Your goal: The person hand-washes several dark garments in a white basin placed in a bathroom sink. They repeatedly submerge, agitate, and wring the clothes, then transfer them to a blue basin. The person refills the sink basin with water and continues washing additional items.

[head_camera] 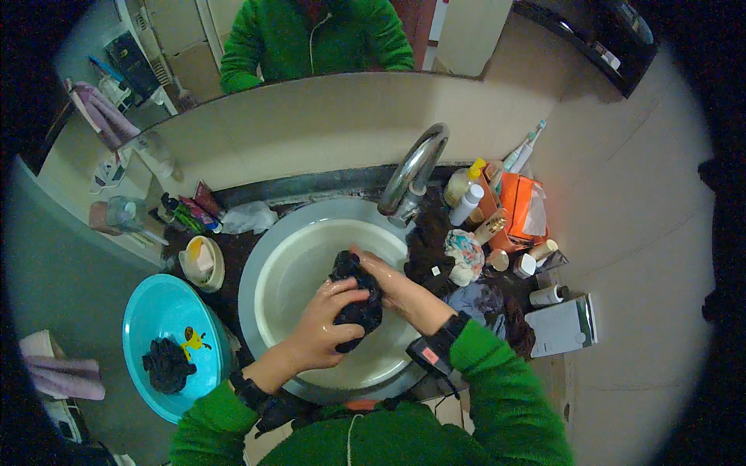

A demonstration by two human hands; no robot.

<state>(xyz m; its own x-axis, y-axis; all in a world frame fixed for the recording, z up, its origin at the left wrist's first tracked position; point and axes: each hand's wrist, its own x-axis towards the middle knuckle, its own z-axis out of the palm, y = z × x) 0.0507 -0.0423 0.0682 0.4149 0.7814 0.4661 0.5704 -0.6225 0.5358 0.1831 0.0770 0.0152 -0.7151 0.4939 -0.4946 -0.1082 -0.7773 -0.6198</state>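
A wet, bunched black cloth [362,311] is between my two hands, over the round white washbasin [280,279]. My left hand [323,326] grips its near left side, with fingers spread across the top. My right hand [382,276] presses against its upper right side; some of those fingers are hidden behind the cloth. Both hands look wet. The curved chrome faucet [415,169] stands behind the basin to the right. A crumpled black cloth [168,366] lies inside the turquoise plastic basin [148,297] at the left.
A soap dish [201,265], tubes [198,212] and a crumpled clear plastic bag [249,218] stand left of the faucet. To the right are a pump bottle [463,185], an orange tissue pack [523,204], a mesh bath puff [464,256] and dark cloths [428,250]. A mirror [326,52] hangs behind.
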